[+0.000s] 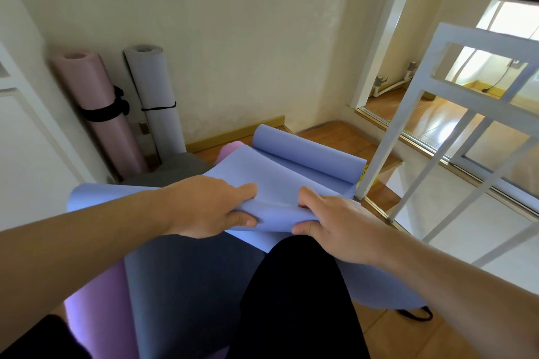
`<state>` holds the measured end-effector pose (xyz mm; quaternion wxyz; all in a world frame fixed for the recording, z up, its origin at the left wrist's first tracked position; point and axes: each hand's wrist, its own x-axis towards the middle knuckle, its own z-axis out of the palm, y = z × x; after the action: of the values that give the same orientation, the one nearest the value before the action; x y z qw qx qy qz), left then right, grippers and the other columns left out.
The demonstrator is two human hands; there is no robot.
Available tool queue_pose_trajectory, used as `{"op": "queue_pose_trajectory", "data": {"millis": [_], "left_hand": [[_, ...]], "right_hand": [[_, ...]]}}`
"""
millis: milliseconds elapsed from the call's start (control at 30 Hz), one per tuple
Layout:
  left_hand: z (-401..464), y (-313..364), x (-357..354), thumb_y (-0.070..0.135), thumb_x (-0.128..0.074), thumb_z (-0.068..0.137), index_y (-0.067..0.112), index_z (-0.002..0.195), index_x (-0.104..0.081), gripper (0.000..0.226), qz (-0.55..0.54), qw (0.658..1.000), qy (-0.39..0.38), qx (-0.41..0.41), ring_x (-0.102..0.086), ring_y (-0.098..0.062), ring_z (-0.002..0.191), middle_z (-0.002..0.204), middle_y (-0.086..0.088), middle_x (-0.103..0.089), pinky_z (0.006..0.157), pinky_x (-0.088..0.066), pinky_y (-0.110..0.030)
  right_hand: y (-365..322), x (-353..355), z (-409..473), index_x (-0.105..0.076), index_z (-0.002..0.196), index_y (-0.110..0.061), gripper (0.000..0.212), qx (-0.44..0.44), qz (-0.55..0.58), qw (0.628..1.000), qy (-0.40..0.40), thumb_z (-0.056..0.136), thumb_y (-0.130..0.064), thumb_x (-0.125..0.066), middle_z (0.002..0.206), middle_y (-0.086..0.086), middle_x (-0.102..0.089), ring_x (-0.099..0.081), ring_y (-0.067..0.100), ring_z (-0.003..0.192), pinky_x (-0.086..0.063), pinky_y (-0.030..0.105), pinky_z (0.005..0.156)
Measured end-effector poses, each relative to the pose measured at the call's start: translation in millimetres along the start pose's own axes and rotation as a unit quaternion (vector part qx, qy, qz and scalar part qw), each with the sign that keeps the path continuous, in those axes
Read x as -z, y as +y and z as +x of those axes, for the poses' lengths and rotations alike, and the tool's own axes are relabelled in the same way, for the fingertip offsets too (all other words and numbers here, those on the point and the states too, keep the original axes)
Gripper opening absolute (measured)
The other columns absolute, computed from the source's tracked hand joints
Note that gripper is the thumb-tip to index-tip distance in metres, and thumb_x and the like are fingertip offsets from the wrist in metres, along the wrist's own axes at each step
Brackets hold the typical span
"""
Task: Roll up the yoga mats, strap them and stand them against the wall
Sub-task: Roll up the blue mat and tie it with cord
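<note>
At centre frame, left hand point(208, 207) and right hand point(329, 227) side by side, each pinching a raised fold of the blue mat point(280, 172), thumb beneath and fingers on top. Far end of that mat curled into a loose roll near the skirting; near end draped over a black-clad knee point(294, 300), its edge hidden below. Under it a grey mat point(180, 277) and a purple mat point(96, 315), both cut off by the lower frame edge. Against the wall in the left corner, upright and nearly touching: pink roll point(99, 108) and pale grey roll point(157, 96), each bound by a black strap. On the floor at lower right, another strap point(415, 315), partly hidden under the blue mat. No legible writing; a yellow scrap by the white frame point(455, 114) too small to read.
</note>
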<state>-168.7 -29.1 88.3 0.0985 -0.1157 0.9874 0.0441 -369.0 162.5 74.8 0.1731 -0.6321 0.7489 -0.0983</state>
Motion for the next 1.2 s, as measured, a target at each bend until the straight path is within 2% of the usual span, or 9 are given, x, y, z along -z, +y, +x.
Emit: {"op": "queue_pose_trajectory", "data": {"millis": [167, 267, 400, 567, 633, 700, 833, 967, 1200], "left_hand": [[9.4, -0.6, -2.8, 0.063, -0.049, 0.101, 0.035, 0.083, -0.037, 0.036, -0.024, 0.998, 0.045, 0.021, -0.052, -0.014, 0.078, 0.088, 0.007, -0.049, 0.065, -0.037, -0.030], [14.1, 5.5, -4.7, 0.063, -0.052, 0.100, 0.036, 0.086, -0.045, 0.032, -0.035, 0.993, 0.091, 0.070, -0.056, -0.018, 0.089, 0.098, 0.008, -0.048, 0.074, -0.044, -0.033], [16.5, 13.2, -9.4, 0.054, -0.050, 0.106, 0.029, 0.094, -0.039, 0.030, 0.015, 0.986, 0.148, 0.078, -0.055, -0.015, 0.081, 0.097, 0.006, -0.053, 0.070, -0.048, -0.031], [13.8, -3.1, -29.1, 0.031, -0.074, 0.091, 0.021, 0.095, -0.053, 0.023, 0.184, 0.947, 0.233, -0.121, -0.030, -0.012, 0.061, 0.076, -0.002, -0.054, 0.050, -0.029, -0.029], [10.0, -9.9, -33.6, 0.046, -0.048, 0.105, 0.021, 0.097, -0.053, 0.027, 0.181, 0.947, 0.224, -0.139, -0.036, -0.013, 0.057, 0.074, 0.001, -0.052, 0.050, -0.031, -0.028], [7.0, -9.5, -33.8, 0.068, -0.023, 0.104, 0.023, 0.113, -0.053, 0.055, 0.146, 0.967, 0.178, -0.108, -0.050, -0.014, 0.064, 0.085, 0.004, -0.058, 0.058, -0.037, -0.026], [12.2, -8.2, -27.7, 0.075, -0.025, 0.101, 0.029, 0.145, -0.030, 0.064, 0.110, 0.986, 0.107, -0.062, -0.060, -0.012, 0.080, 0.114, 0.007, -0.066, 0.072, -0.043, -0.021], [17.0, -2.2, -21.4, 0.068, -0.034, 0.104, 0.032, 0.134, -0.029, 0.048, 0.080, 0.994, 0.059, -0.043, -0.052, -0.011, 0.070, 0.098, 0.008, -0.060, 0.063, -0.035, -0.019], [23.6, 4.2, -1.4, 0.059, -0.046, 0.105, 0.028, 0.095, -0.034, 0.035, 0.077, 0.995, 0.068, -0.004, -0.044, -0.011, 0.064, 0.076, 0.009, -0.046, 0.054, -0.028, -0.024]], "right_hand": [[5.2, -6.9, 7.0, -0.045, 0.089, -0.029, 0.028, -0.012, 0.019, 0.997, 0.068, 0.103, -0.043, -0.064, 0.089, -0.006, -0.056, -0.051, 0.017, 0.086, -0.046, 0.040, 0.074], [4.6, -11.4, 10.7, -0.048, 0.088, -0.030, 0.025, -0.043, 0.026, 0.995, 0.084, 0.105, -0.042, -0.061, 0.088, -0.005, -0.056, -0.052, 0.015, 0.084, -0.047, 0.040, 0.073], [3.2, -18.7, 10.6, -0.045, 0.104, -0.029, 0.015, -0.068, -0.007, 0.996, 0.062, 0.112, -0.041, -0.047, 0.092, -0.007, -0.056, -0.057, 0.022, 0.086, -0.048, 0.042, 0.075], [5.6, -19.7, 4.5, -0.045, 0.116, -0.026, 0.014, -0.018, -0.036, 0.998, 0.049, 0.112, -0.039, -0.041, 0.101, -0.005, -0.060, -0.062, 0.019, 0.086, -0.053, 0.039, 0.077], [4.2, -19.7, 3.0, -0.045, 0.115, -0.025, 0.014, -0.004, -0.055, 0.998, 0.031, 0.113, -0.038, -0.040, 0.102, -0.001, -0.062, -0.060, 0.018, 0.081, -0.050, 0.037, 0.072], [2.8, -19.3, 2.1, -0.043, 0.118, -0.026, 0.014, 0.007, -0.064, 0.998, 0.019, 0.113, -0.038, -0.040, 0.103, 0.001, -0.063, -0.060, 0.017, 0.077, -0.046, 0.033, 0.067], [5.3, -15.4, 1.4, -0.033, 0.134, -0.031, 0.037, 0.020, -0.057, 0.998, 0.019, 0.108, -0.055, -0.046, 0.095, -0.011, -0.056, -0.056, 0.009, 0.070, -0.041, 0.025, 0.063], [9.8, -12.1, 1.3, -0.036, 0.114, -0.030, 0.039, -0.008, -0.023, 1.000, -0.005, 0.101, -0.059, -0.060, 0.094, -0.014, -0.055, -0.062, 0.014, 0.080, -0.055, 0.033, 0.072], [9.1, -18.0, 6.0, -0.041, 0.102, -0.031, 0.032, -0.041, -0.060, 0.993, 0.097, 0.102, -0.057, -0.059, 0.098, -0.010, -0.055, -0.061, 0.019, 0.086, -0.056, 0.044, 0.077]]}}
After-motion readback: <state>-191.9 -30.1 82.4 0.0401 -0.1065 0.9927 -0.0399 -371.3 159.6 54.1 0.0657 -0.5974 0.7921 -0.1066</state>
